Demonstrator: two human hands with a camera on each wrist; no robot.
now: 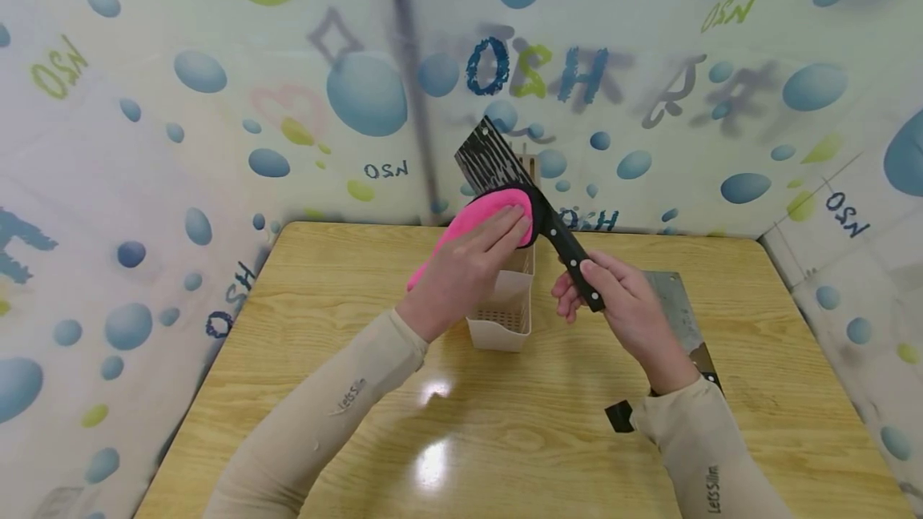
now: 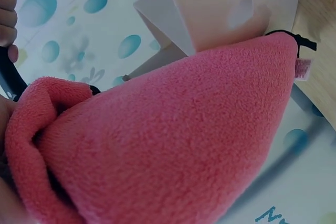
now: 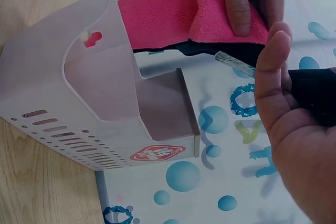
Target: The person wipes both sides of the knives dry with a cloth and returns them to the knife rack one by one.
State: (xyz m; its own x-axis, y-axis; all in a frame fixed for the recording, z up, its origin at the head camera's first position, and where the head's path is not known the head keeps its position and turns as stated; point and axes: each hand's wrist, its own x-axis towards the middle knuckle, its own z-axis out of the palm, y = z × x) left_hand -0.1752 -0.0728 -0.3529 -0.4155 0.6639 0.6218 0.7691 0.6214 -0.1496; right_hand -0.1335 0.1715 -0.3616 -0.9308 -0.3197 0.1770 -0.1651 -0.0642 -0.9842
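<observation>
My right hand (image 1: 623, 299) grips the black riveted handle of a kitchen cleaver (image 1: 497, 154), raised above the table with its blade pointing up and to the left. In the head view the blade looks dark and streaked. My left hand (image 1: 469, 263) pinches a pink cloth (image 1: 457, 223) with a black edge around the lower part of the blade, hiding that part. The cloth's loose end hangs down and fills much of the left wrist view, where the pink pile (image 2: 173, 129) shows. From the right wrist, the left thumb (image 3: 237, 14) lies flat on the cloth.
Behind and below the cloth stands a beige slotted holder (image 1: 500, 335) with stepped compartments. A second broad-bladed knife (image 1: 674, 303) lies on the wooden table (image 1: 324, 423) at the right, partly under the right forearm. Patterned sheeting (image 1: 620, 6) borders the table's back and sides.
</observation>
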